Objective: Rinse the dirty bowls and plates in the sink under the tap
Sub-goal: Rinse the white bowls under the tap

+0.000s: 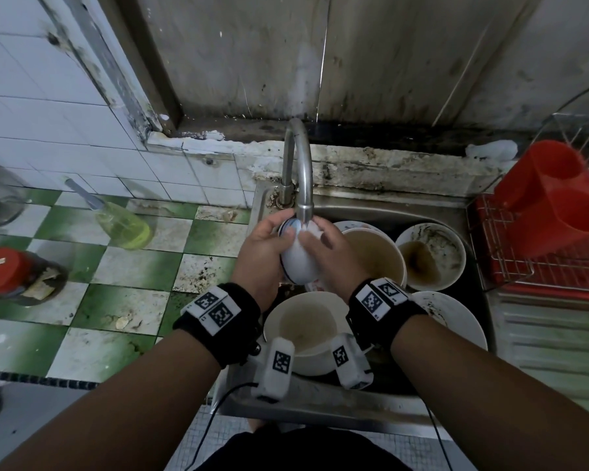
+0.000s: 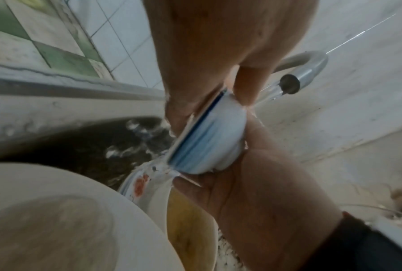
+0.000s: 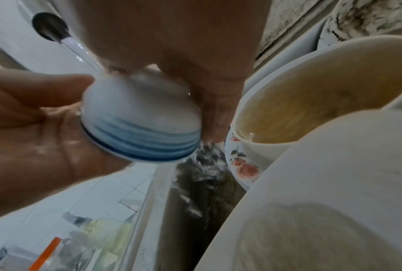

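Both hands (image 1: 262, 246) round small bowl (image 1: 298, 263)

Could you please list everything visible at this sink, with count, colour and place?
small bowl: one, white with blue bands, held tilted under the tap.
tap: one, steel, behind the sink, water running.
dirty bowls: three, cream or white, in the sink, murky water inside.
flowered plate: one, white with red flowers, under the bowls.
plate: one, white, at the sink's right.
rack: one, wire and red, right of the sink.
red holder: one, on the rack.
bottle: one, yellow-green liquid, on the tiled counter.
jar: one, red lid, far left.
left hand: grips the small bowl's rim.
right hand: rests on the small bowl's outside.
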